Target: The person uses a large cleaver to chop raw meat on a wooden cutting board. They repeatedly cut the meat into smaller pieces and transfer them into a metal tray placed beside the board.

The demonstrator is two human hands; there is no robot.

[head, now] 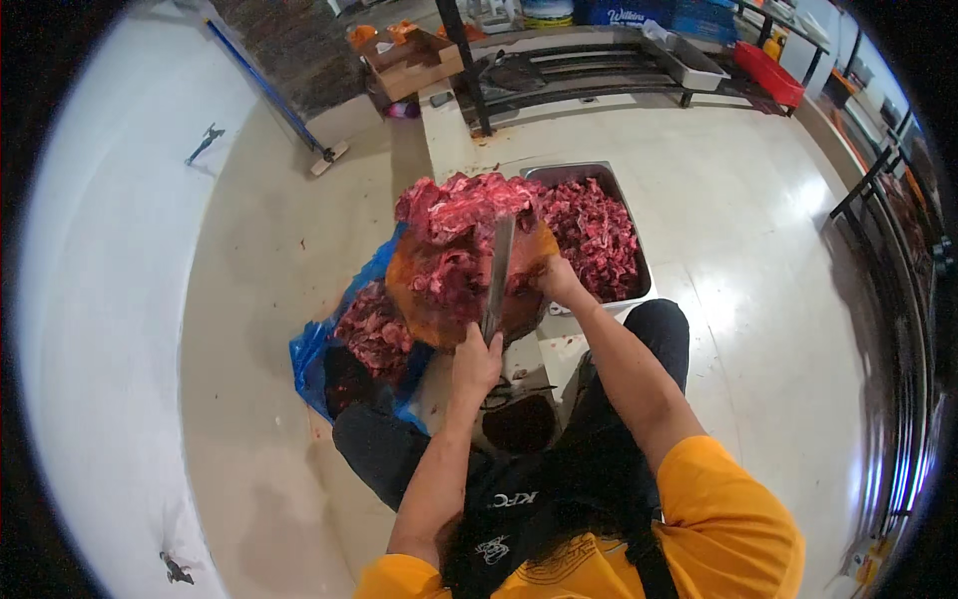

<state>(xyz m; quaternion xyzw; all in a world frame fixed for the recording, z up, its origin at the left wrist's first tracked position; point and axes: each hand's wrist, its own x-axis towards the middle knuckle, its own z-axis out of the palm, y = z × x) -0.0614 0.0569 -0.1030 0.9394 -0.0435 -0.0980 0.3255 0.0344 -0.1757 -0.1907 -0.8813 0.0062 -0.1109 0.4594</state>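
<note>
My left hand is closed on the lower end of a long metal blade, which points away from me across the meat. With my right hand I grip the right edge of an orange-brown chopping board, rounded in outline. Raw red meat pieces are heaped at the board's far side, and more lie on its middle. Beyond my right hand stands a steel tray filled with small-cut meat. To the left, larger meat pieces rest on a blue plastic sheet.
A blue-handled floor brush leans at the upper left, near a cardboard box. A black metal rack stands along the back, with a grey bin and a red crate. My knees flank the work area.
</note>
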